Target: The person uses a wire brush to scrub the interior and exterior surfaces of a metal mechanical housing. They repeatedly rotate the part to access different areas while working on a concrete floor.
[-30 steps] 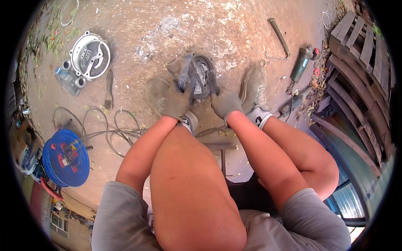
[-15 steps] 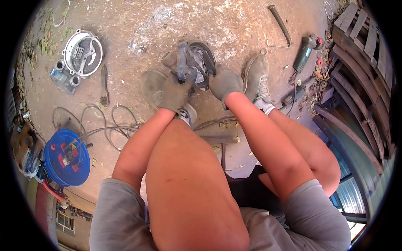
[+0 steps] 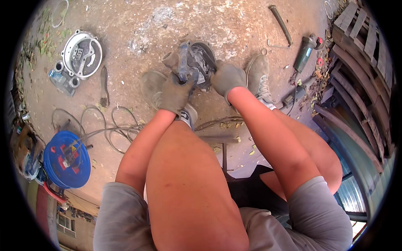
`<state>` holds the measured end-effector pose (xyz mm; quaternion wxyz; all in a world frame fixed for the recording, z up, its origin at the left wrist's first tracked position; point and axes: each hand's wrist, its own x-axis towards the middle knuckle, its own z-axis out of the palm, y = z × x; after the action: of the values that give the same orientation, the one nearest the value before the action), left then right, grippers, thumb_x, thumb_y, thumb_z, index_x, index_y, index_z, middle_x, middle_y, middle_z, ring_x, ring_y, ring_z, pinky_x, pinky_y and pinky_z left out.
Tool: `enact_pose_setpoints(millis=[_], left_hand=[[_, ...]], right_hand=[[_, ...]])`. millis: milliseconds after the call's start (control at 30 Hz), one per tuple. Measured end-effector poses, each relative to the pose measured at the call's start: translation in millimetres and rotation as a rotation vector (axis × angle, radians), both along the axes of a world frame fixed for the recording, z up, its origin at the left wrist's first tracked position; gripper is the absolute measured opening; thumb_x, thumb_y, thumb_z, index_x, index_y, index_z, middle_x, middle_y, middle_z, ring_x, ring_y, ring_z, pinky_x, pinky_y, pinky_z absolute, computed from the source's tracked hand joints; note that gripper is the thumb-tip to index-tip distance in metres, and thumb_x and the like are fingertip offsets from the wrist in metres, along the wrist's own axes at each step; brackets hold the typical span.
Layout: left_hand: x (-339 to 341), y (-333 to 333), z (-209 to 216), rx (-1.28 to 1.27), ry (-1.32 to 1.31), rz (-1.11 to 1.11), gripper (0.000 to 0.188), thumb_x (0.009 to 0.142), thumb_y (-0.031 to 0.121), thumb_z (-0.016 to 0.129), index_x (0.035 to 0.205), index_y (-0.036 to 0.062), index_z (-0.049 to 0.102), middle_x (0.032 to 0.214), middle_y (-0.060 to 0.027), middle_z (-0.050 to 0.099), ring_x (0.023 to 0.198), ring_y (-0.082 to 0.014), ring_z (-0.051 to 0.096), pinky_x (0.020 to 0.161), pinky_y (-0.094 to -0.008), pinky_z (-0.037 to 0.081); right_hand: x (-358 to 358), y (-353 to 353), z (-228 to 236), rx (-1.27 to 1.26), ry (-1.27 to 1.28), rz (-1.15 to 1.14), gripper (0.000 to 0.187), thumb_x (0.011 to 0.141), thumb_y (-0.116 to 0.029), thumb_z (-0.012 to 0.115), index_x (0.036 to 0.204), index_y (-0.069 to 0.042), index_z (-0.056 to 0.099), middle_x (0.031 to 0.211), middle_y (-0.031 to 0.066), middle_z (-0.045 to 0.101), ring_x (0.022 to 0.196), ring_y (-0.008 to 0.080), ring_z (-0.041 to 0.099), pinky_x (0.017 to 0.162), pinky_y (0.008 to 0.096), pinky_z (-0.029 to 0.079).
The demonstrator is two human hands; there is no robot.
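Observation:
Between my shoes stands a dirty round metal housing (image 3: pixel 206 51) with a bluish-grey tubular casting (image 3: pixel 183 62) on its left side. My left hand (image 3: pixel 176 91), in a grey work glove, is closed on the near end of that casting, thumb against it. My right hand (image 3: pixel 229 78), gloved too, has its fingers curled at the housing's right rim. Its fingertips are partly hidden, and what they pinch, if anything, cannot be made out. Dark, jumbled surfaces show inside the housing.
A similar pale housing (image 3: pixel 82 54) and a brush (image 3: pixel 104 85) lie left. Loose cable (image 3: pixel 104 125) runs to a blue reel (image 3: pixel 67 161). Rightward are a metal pipe (image 3: pixel 280 25), an angle grinder (image 3: pixel 305 54), another corded tool (image 3: pixel 293 97) and stacked wooden pallets (image 3: pixel 356 54).
My right hand has shifted slightly up and right along the housing's rim, its wrist turning a little. My left hand keeps its hold on the casting, and the housing stays nearly in place.

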<state>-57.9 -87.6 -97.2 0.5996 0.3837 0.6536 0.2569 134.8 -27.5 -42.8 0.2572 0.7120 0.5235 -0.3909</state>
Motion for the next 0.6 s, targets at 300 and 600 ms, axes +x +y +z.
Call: enact_pose_setpoints(millis=[300,600], left_hand=[[-4,-2,-3,0.013,0.126,0.022,0.062,0.097,0.047,0.083,0.127,-0.0052,0.068,0.117,-0.0262,0.079,0.108,-0.0385,0.077,0.095,-0.0456,0.057],[-7,-2,-20,-0.001,0.021,-0.001,0.066,0.103,0.044,0.077,0.137,-0.011,0.065,0.119,-0.0192,0.079,0.104,-0.0277,0.077,0.092,-0.0374,0.059]], right_hand=[[9,-21,-22,0.168,0.059,-0.027,0.037,0.102,-0.035,0.065,0.129,-0.011,0.072,0.122,0.0205,0.079,0.119,0.0415,0.073,0.104,0.0531,0.055],[21,-24,-44,0.323,0.201,-0.15,0.029,0.101,-0.029,0.067,0.123,-0.01,0.072,0.12,0.0209,0.077,0.116,0.0424,0.072,0.101,0.0531,0.055]])
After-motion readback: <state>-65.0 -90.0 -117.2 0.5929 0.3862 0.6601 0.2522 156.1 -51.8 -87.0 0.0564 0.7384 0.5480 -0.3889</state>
